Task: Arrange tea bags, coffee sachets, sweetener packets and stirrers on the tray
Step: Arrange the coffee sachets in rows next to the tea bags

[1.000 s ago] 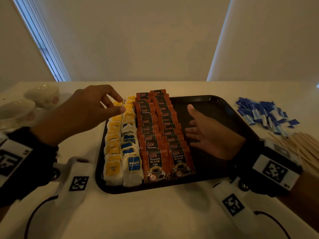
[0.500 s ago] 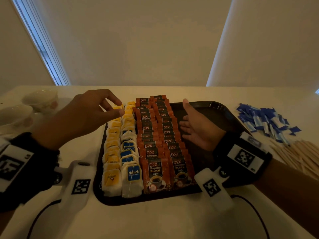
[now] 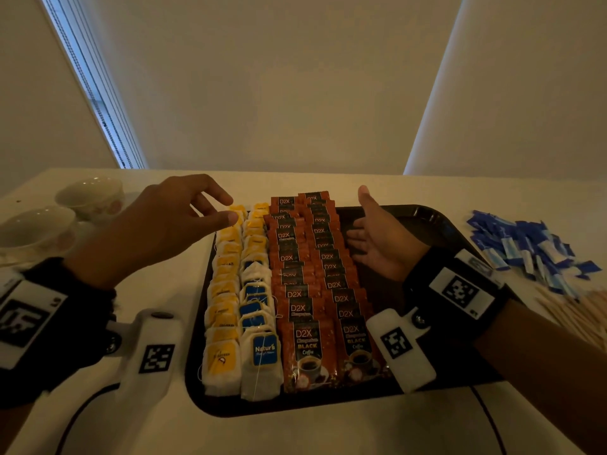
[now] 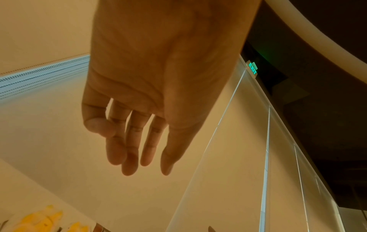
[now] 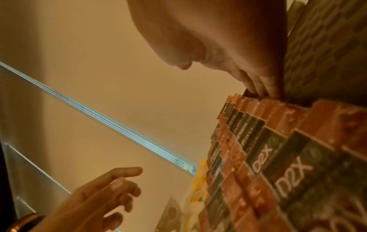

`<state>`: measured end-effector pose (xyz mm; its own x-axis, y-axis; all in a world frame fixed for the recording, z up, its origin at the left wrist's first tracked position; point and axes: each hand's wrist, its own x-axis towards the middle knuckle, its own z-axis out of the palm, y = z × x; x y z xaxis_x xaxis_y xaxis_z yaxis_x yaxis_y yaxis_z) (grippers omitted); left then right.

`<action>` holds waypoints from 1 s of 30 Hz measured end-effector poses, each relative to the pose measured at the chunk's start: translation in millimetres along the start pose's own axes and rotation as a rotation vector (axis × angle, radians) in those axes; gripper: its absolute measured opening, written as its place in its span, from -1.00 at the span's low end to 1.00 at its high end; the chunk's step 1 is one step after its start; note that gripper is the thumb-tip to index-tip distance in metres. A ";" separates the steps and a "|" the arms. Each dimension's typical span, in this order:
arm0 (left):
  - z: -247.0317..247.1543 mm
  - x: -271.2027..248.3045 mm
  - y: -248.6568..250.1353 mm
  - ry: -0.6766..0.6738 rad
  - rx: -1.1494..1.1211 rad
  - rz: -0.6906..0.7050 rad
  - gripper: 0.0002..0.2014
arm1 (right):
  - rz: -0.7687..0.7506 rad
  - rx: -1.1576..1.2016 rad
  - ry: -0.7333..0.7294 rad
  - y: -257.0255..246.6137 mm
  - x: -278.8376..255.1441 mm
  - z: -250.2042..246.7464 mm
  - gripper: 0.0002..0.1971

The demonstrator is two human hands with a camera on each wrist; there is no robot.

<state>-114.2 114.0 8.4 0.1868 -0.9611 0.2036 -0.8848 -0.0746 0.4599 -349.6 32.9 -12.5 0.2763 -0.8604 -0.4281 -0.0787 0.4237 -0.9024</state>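
Right hand (image 3: 377, 244) slid forward beside "D2X BLACK Coffee" sachets (image 3: 315, 284).

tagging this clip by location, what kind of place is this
Likely a hotel or office refreshment counter, though not certain. A black tray holds neat rows of tea bags and coffee sachets, cups stand on the white counter, and a green exit sign hangs above glass partitions.

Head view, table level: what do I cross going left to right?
Cups → left hand → yellow-tagged tea bags → blue-tagged tea bags → coffee sachets → right hand → bare tray floor → blue sweetener packets → wooden stirrers.
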 end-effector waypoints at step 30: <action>4.8 9.3 -20.7 -0.026 -0.018 -0.032 -0.64 | -0.062 -0.095 -0.047 -15.6 40.8 10.6 -0.24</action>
<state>-96.3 105.4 -3.3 0.2040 -0.9648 0.1660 -0.8707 -0.1013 0.4812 -327.0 -5.9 -15.4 0.3279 -0.8691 -0.3704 -0.1499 0.3392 -0.9287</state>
